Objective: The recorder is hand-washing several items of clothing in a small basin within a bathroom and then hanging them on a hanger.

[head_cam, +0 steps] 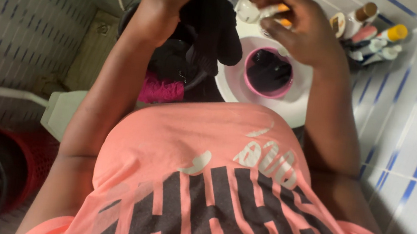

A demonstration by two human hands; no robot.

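Black cloth (pixel 213 24): dark, limp garment, bunched and hanging down from the left hand (pixel 160 6), which pinches its top edge; its lower folds drape over the left rim of the white sink (pixel 233 78).
Small orange item (pixel 282 15): slim, orange and white, held between the fingers of the right hand (pixel 300 26) above the sink; too blurred to tell its kind.
Pink-rimmed basin (pixel 269 73): round, dark inside, sitting in the sink just below the right hand.
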